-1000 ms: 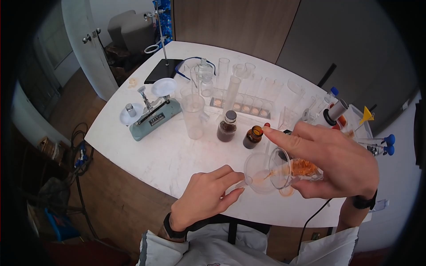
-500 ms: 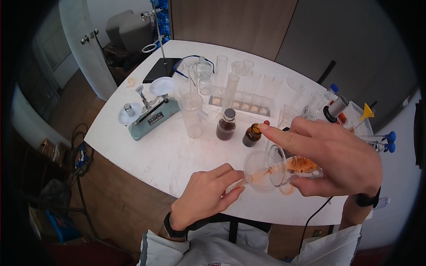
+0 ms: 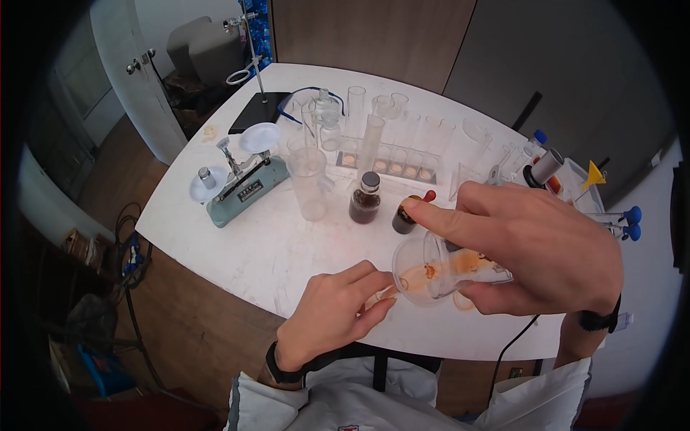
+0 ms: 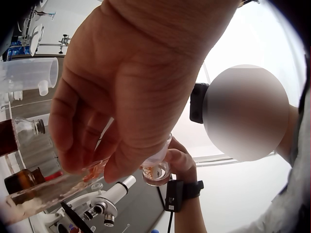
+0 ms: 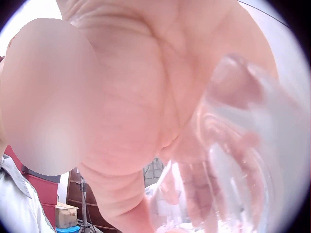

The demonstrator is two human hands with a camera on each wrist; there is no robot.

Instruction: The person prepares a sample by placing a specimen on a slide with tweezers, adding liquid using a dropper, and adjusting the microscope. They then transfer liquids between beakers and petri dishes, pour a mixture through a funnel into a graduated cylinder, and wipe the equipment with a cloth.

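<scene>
My right hand (image 3: 532, 248) grips a clear glass vessel (image 3: 468, 261) lying nearly sideways, orange liquid and scraps inside. Its rim overlaps the wide mouth of a clear round vessel (image 3: 410, 253), where orange liquid and a clump also show. Beside that round vessel, my left hand (image 3: 330, 305) pinches its near-left edge between thumb and fingers. The right index finger points past the glass and overlaps a small brown bottle (image 3: 404, 221) from this angle. A dropper's red bulb (image 3: 430, 195) shows behind that finger. In the right wrist view, the palm curves round the clear glass (image 5: 243, 170).
A capped dark-filled bottle (image 3: 365, 199) and a tall clear jug (image 3: 309, 183) stand beyond my hands. Farther back are a rack (image 3: 392, 169) with glass tubes and a green balance (image 3: 248, 190). A ring stand (image 3: 253, 108) rises at the far left; a microscope (image 4: 104, 204) shows in the left wrist view.
The right hand has tipped the glass further and shifted its rim over the round vessel. Orange liquid and a clump have slid leftward into that vessel. The left hand stays nearly still.
</scene>
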